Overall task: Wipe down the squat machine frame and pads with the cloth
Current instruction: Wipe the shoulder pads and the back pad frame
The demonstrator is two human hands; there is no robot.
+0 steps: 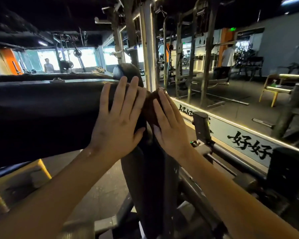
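A dark brown cloth [149, 109] lies bunched on the end of a black padded roller [41, 107] of the squat machine, between my two hands. My left hand [117, 123] lies flat with straight, spread fingers on the pad's right end, its fingers touching the cloth's left edge. My right hand [169, 125] presses flat on the cloth from the right, fingers straight. A second black pad [128, 70] rises just behind. Below the hands a dark upright pad [145, 178] and the grey steel frame [193, 190] run down toward me.
A mirror wall [231, 66] with a lit edge stands to the right, above a panel with black brush characters [245, 142]. Steel bars and posts [202, 128] lie at right. Racks [121, 40] stand behind. People show far off at left and in the mirror.
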